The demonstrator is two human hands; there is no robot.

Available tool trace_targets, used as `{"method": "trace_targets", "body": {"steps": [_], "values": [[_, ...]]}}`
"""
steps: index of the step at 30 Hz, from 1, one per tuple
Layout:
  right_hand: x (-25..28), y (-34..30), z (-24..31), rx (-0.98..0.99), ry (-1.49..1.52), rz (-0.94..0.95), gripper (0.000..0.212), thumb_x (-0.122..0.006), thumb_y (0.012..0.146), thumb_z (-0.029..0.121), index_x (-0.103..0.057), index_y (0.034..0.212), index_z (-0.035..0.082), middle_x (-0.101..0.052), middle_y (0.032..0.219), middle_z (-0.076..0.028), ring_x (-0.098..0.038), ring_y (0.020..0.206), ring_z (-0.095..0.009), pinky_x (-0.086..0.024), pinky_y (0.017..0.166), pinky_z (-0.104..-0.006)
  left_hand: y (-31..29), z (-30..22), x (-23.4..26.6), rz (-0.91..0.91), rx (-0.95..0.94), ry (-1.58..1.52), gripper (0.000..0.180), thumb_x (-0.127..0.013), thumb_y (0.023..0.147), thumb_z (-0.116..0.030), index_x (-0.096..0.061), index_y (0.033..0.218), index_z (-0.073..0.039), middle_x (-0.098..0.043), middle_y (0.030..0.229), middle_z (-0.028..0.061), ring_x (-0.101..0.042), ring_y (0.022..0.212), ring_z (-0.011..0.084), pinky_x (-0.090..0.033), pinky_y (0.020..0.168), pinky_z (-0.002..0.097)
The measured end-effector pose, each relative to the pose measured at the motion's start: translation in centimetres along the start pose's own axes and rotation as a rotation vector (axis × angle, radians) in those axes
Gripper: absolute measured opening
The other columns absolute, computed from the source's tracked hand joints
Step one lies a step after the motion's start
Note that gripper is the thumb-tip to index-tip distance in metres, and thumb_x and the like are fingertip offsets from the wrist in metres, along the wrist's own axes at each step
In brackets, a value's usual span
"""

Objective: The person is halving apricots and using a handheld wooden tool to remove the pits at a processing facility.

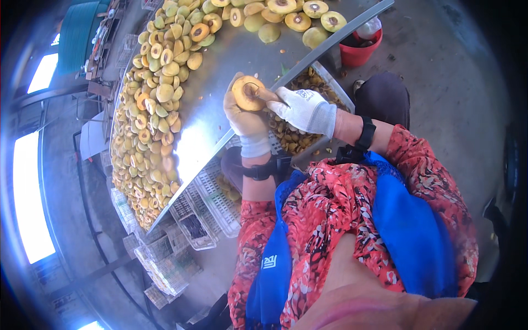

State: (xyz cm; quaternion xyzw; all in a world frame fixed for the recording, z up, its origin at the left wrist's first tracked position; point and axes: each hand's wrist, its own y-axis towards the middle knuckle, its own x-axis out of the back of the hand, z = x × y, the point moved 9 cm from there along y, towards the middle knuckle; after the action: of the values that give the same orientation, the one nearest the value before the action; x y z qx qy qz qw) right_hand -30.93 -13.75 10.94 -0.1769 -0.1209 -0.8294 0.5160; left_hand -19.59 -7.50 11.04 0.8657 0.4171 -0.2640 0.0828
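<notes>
In my gloved left hand (246, 122), a halved yellow peach (241, 91) is held with its cut face up and its brown centre showing. My right hand (306, 108), in a white glove, is closed round the brown handle of a pitting tool (268, 95). The tool's front end meets the peach's centre; its exact tip is hard to make out. Both hands are over the near edge of a metal table (225, 52). Many peach halves (159, 118) lie heaped along its left and far sides, several with pits still in them.
Under my hands stands a crate (342, 94) with brown and yellow pits and scraps. A red bucket (360, 53) is on the floor at the far right. White plastic baskets (212, 192) sit below the table's raised metal rim (192, 180) at the left.
</notes>
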Motion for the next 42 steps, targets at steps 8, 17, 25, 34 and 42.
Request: {"method": "trace_targets", "body": {"steps": [8, 17, 25, 34, 42], "values": [[-3.4, -0.7, -2.3, -0.364, 0.484, 0.451, 0.043, -0.042, 0.098, 0.045, -0.055, 0.102, 0.004, -0.059, 0.063, -0.007, -0.056, 0.046, -0.015, -0.042, 0.042, -0.0302, 1.4, 1.1, 4.7, -0.239, -0.068, 0.262, 0.047, -0.04, 0.093, -0.04, -0.06, 0.105, 0.001, -0.062, 0.092, 0.0117, -0.061, 0.082, 0.0216, -0.052, 0.073, 0.0326], [-6.2, -2.3, -3.0, -0.552, 0.875, 0.789, 0.049, -0.043, 0.098, 0.05, -0.062, 0.092, 0.005, -0.04, 0.05, 0.005, -0.031, 0.033, -0.005, -0.022, 0.031, -0.0251, 0.5, 0.5, 4.9, -0.199, -0.058, 0.592, 0.054, -0.043, 0.097, -0.045, -0.064, 0.096, 0.004, -0.066, 0.086, 0.0114, -0.064, 0.071, 0.0194, -0.053, 0.064, 0.0304], [-7.8, -3.9, -2.4, -0.634, 1.188, 1.115, 0.055, -0.041, 0.097, 0.053, -0.059, 0.099, 0.001, -0.033, 0.046, 0.006, -0.028, 0.031, -0.005, -0.02, 0.029, -0.0227, 0.4, 0.7, 4.3, -0.006, 0.012, 0.51, 0.047, -0.049, 0.096, -0.044, -0.062, 0.098, 0.001, -0.065, 0.089, 0.0104, -0.062, 0.066, 0.0183, -0.052, 0.058, 0.0291], [-6.5, -1.0, -1.8, 0.05, 0.145, 0.415, 0.049, -0.044, 0.095, 0.049, -0.055, 0.109, 0.003, -0.064, 0.1, -0.024, -0.06, 0.1, -0.04, -0.045, 0.085, -0.0457, -0.4, 1.4, 6.9, -0.227, 0.233, 0.102, 0.069, -0.034, 0.089, -0.071, -0.057, 0.103, -0.007, -0.062, 0.082, 0.0096, -0.054, 0.047, 0.022, -0.043, 0.038, 0.0303], [-11.4, -6.9, -9.2, -0.853, 0.808, 0.779, 0.068, -0.034, 0.094, 0.063, -0.062, 0.104, 0.001, -0.039, 0.057, 0.007, -0.034, 0.042, -0.005, -0.027, 0.035, -0.0241, -5.5, -12.8, 21.6, -0.632, -0.122, 1.411, 0.065, -0.051, 0.092, -0.054, -0.045, 0.132, -0.002, -0.059, 0.118, 0.0159, -0.058, 0.103, 0.0254, -0.048, 0.087, 0.0379]]}}
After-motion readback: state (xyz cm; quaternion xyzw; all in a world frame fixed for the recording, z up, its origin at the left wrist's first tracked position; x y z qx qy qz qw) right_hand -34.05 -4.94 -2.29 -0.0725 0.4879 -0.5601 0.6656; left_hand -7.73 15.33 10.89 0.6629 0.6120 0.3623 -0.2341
